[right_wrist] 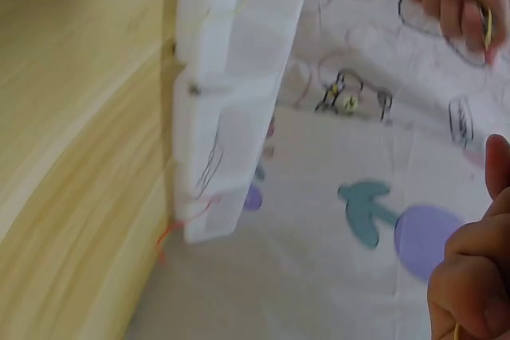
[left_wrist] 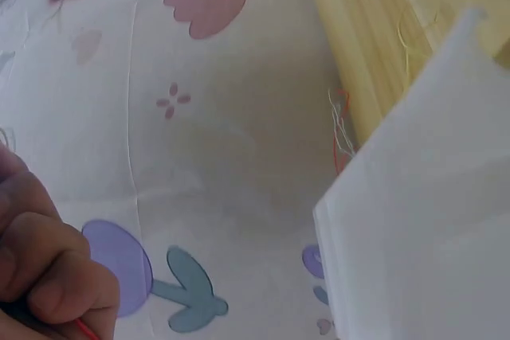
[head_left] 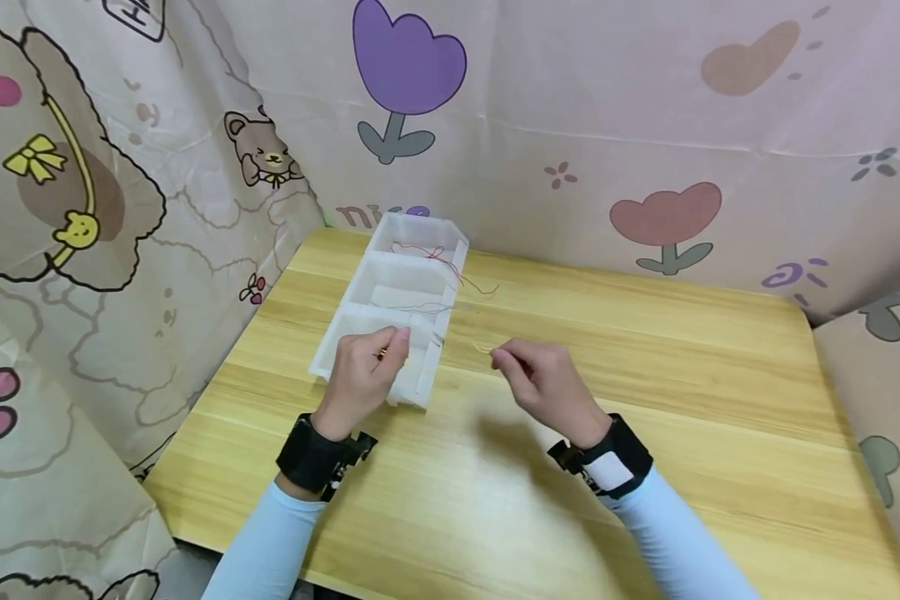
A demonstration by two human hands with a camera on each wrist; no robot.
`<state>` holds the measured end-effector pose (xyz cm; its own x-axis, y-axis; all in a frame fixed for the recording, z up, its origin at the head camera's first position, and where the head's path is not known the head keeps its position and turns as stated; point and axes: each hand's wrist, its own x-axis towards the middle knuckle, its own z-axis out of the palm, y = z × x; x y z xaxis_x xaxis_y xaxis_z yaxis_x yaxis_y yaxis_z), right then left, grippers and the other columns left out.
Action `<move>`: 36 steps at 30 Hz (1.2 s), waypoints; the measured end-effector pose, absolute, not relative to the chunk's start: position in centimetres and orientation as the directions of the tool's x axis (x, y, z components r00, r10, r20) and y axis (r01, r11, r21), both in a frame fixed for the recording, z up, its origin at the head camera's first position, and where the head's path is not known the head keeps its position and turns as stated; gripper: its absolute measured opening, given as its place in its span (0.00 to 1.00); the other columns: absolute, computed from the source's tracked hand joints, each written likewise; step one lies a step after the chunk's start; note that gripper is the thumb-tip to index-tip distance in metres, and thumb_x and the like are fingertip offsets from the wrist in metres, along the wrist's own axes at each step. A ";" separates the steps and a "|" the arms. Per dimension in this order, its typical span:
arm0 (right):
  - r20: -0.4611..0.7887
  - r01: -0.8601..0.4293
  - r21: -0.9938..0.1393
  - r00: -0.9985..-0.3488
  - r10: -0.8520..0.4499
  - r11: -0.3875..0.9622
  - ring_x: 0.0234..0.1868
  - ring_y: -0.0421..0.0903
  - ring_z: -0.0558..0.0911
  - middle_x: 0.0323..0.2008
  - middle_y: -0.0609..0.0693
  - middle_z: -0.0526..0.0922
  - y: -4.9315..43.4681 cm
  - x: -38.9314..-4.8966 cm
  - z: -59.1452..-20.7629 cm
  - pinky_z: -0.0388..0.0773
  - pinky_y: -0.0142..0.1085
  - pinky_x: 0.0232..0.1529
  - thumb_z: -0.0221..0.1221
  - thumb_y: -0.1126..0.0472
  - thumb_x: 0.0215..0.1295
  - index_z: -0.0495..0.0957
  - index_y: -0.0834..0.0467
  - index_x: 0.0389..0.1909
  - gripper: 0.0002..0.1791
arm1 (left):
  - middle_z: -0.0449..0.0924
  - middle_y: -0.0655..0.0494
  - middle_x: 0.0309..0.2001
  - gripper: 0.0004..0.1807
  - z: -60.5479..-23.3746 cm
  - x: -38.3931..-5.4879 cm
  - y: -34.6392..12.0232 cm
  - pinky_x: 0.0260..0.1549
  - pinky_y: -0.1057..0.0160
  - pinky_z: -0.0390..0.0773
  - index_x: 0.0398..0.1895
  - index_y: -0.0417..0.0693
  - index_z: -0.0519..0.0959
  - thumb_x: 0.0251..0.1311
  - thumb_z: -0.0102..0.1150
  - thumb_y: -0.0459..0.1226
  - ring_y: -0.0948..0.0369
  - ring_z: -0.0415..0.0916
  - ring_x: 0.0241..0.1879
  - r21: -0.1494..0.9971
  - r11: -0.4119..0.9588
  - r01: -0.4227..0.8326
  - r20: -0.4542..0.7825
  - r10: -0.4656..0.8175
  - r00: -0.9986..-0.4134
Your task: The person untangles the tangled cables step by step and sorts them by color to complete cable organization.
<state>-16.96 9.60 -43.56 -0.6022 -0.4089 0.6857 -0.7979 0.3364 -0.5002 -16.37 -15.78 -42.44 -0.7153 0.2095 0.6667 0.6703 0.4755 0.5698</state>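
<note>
Over the near compartment of a white three-part bin (head_left: 433,367), my left hand (head_left: 363,371) is curled round a small bundle of thin strands. Yellow and dark bits show at its fist in the head and right wrist views, and a red strand (left_wrist: 86,330) shows in the left wrist view. My right hand (head_left: 551,383) is to the right of the bin, above the table, pinching a thin yellow thread (head_left: 482,347) between thumb and fingers. Its other fingers are curled. How far the thread runs inside either hand is hidden.
Red threads (head_left: 450,262) lie in the far compartment and hang over its right side. Dark thin threads (head_left: 420,308) lie across the middle one. The bin stands on a wooden table (head_left: 682,467), with patterned cloth (head_left: 540,100) hanging behind and at the left.
</note>
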 end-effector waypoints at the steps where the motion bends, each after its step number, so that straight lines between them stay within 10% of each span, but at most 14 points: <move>1: 0.684 -0.790 -0.510 -0.612 -0.397 0.341 0.14 0.32 0.63 0.17 0.39 0.70 10.0 -17.0 -43.6 0.64 0.28 0.13 0.54 0.67 0.64 0.79 0.53 0.28 0.09 | 0.51 0.65 0.08 0.25 -42.5 -16.3 -16.1 0.07 0.67 0.47 0.10 0.55 0.57 0.67 0.46 0.39 0.67 0.44 0.08 0.574 0.478 0.665 0.666 0.199 -0.719; 20: 0.558 -0.705 -0.618 -0.705 -0.438 0.348 0.13 0.37 0.62 0.13 0.44 0.64 6.2 -22.2 -42.7 0.64 0.35 0.16 0.48 0.53 0.71 0.80 0.53 0.30 0.15 | 0.48 0.66 0.10 0.25 -41.7 -12.1 -18.0 0.08 0.69 0.45 0.09 0.52 0.56 0.61 0.51 0.28 0.69 0.41 0.11 0.594 0.538 0.598 0.653 0.112 -0.749; 36: 0.406 -0.721 -0.612 -0.638 -0.654 0.324 0.15 0.37 0.64 0.14 0.44 0.66 -3.1 -23.9 -44.9 0.64 0.32 0.19 0.47 0.54 0.71 0.74 0.52 0.23 0.16 | 0.52 0.67 0.09 0.22 -44.3 -11.1 -21.4 0.07 0.69 0.50 0.11 0.59 0.63 0.65 0.51 0.35 0.68 0.48 0.08 0.604 0.614 0.508 0.621 0.037 -0.783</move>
